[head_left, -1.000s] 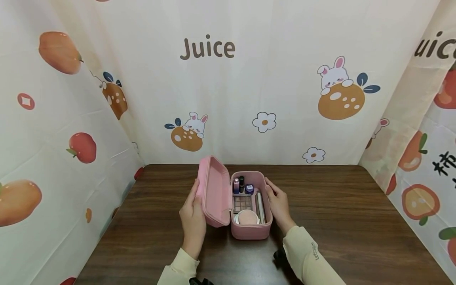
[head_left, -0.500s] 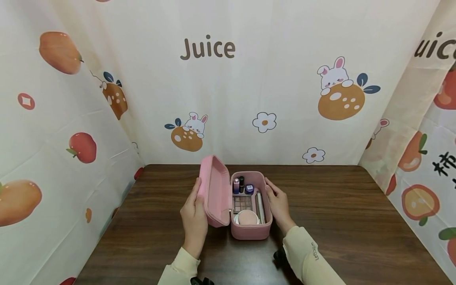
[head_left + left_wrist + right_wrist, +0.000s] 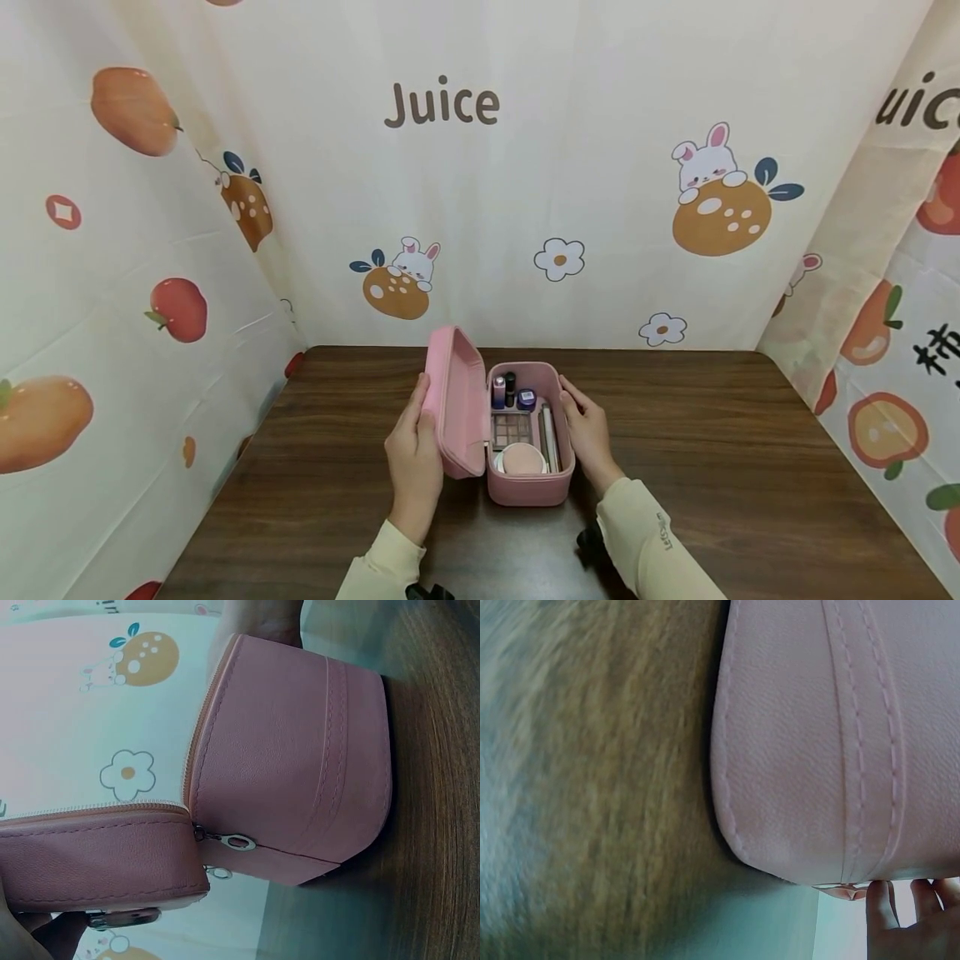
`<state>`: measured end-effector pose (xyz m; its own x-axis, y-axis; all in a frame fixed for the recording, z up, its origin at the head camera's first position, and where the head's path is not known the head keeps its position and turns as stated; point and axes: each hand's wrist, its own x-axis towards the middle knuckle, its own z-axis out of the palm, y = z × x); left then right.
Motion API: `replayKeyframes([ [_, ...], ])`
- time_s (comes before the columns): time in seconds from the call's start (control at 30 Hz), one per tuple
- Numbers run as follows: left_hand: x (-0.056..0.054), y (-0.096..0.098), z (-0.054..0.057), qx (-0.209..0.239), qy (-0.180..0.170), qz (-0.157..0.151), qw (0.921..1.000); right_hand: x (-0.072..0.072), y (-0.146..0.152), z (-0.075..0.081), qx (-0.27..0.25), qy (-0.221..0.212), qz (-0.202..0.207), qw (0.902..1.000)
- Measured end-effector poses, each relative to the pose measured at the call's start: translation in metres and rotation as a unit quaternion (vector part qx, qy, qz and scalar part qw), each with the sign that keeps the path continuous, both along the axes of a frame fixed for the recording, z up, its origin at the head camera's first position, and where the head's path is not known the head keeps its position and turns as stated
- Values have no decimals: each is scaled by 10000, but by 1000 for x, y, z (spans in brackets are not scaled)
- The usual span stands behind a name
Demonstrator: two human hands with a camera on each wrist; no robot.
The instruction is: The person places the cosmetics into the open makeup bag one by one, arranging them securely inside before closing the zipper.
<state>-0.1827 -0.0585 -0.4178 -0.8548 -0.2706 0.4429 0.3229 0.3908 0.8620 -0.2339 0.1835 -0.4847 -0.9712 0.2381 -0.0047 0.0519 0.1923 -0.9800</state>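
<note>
A pink zippered cosmetic case (image 3: 528,492) stands on the table, its lid (image 3: 461,408) tilted open to the left. My left hand (image 3: 415,467) holds the lid from its outer left side; its palm side is hidden. On the case's right wall rests my right hand (image 3: 588,437), and its fingertips (image 3: 881,900) touch that wall in the right wrist view. Inside lie a round peach compact or puff (image 3: 522,458), an eyeshadow palette (image 3: 512,431), a small blue jar (image 3: 527,400), two small upright containers and slim sticks (image 3: 550,437). A metal zipper pull (image 3: 236,841) hangs at the seam.
The dark wooden table (image 3: 697,467) extends to both sides and ends behind the case at a printed cloth backdrop (image 3: 487,183). Side cloths (image 3: 150,375) border the table. Black straps show by both sleeves.
My left hand and the lid have shifted slightly to the right, the lid standing a little more upright. The right hand and the case body stay nearly in place; the head view drifts slightly.
</note>
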Motion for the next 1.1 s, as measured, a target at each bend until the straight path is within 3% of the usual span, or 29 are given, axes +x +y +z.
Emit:
replayKeyframes([
  [0.33,-1,3,2,-88,21,17,10000,-2,0,-1,9,33,-44,10000],
  [0.87,1,9,4,-692,186,44,9974,-1,0,-3,-35,69,-64,9999],
  [1.1,3,10,5,-751,133,-50,9971,-1,0,-3,26,101,-40,9999],
])
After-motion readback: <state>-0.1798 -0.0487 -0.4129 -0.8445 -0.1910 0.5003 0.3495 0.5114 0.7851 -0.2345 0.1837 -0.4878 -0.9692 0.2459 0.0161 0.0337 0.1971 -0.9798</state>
